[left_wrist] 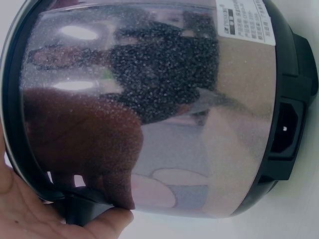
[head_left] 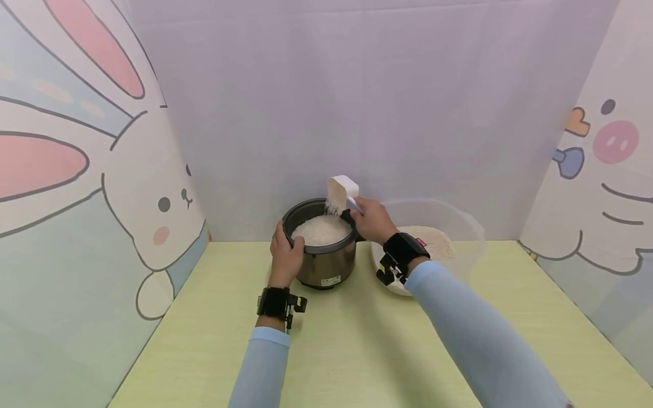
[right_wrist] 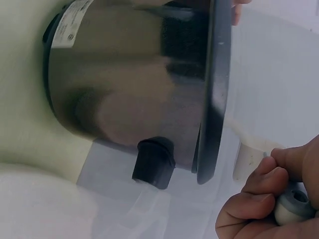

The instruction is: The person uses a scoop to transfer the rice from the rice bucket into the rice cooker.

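Note:
A brown rice cooker (head_left: 326, 262) with a dark rim stands lidless at the back of the table, and white rice (head_left: 321, 231) lies inside it. My left hand (head_left: 287, 258) grips its left side at the rim; in the left wrist view the thumb (left_wrist: 112, 221) lies beside the dark side handle. Above the cooker's right rim, my right hand (head_left: 376, 222) holds a white measuring scoop (head_left: 347, 186) by its handle. The scoop is tipped, and grains fall from it into the pot. The right wrist view shows the fingers (right_wrist: 249, 204) curled round the scoop's handle.
To the right of the cooker sits a clear-walled container (head_left: 471, 226) with rice (head_left: 428, 238) in it, partly behind my right wrist. A pale curtain (head_left: 357, 113) hangs close behind the cooker. Cartoon-printed panels flank the light-green table (head_left: 336, 351).

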The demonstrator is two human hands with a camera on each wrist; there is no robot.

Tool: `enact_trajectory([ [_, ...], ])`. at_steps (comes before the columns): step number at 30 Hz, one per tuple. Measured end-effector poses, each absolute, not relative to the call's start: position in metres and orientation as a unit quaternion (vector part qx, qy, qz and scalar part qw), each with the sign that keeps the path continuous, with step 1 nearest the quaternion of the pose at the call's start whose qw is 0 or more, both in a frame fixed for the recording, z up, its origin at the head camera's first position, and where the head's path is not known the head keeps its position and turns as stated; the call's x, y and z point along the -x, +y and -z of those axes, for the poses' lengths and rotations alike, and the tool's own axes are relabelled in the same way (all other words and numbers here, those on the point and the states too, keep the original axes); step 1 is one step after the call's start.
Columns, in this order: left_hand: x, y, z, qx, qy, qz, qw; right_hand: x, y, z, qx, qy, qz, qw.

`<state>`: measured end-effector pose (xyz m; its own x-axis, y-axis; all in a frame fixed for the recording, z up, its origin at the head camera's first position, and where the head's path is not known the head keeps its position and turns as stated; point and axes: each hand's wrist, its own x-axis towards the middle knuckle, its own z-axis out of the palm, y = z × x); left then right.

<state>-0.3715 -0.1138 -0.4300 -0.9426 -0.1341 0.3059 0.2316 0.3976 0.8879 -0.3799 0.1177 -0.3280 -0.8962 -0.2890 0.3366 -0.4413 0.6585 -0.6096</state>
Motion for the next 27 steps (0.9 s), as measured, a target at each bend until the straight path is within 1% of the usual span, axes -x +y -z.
enact_trajectory([
  [6, 0.371, -0.113, 0.430, 0.027, -0.820, 0.548, 0.163, 0.383, 0.111, 0.329, -0.226, -0.913, -0.324, 0.104],
  [16, 0.369, -0.114, 0.428, 0.022, -0.818, 0.552, 0.161, 0.380, 0.102, 0.325, -0.206, -0.923, -0.320, 0.064],
  [25, 0.371, -0.113, 0.429, 0.025, -0.820, 0.549, 0.163, 0.370, 0.094, 0.327, -0.224, -0.943, -0.240, 0.059],
  [27, 0.371, -0.113, 0.430, 0.025, -0.821, 0.547, 0.164, 0.369, 0.093, 0.327, -0.238, -0.946, -0.212, 0.067],
])
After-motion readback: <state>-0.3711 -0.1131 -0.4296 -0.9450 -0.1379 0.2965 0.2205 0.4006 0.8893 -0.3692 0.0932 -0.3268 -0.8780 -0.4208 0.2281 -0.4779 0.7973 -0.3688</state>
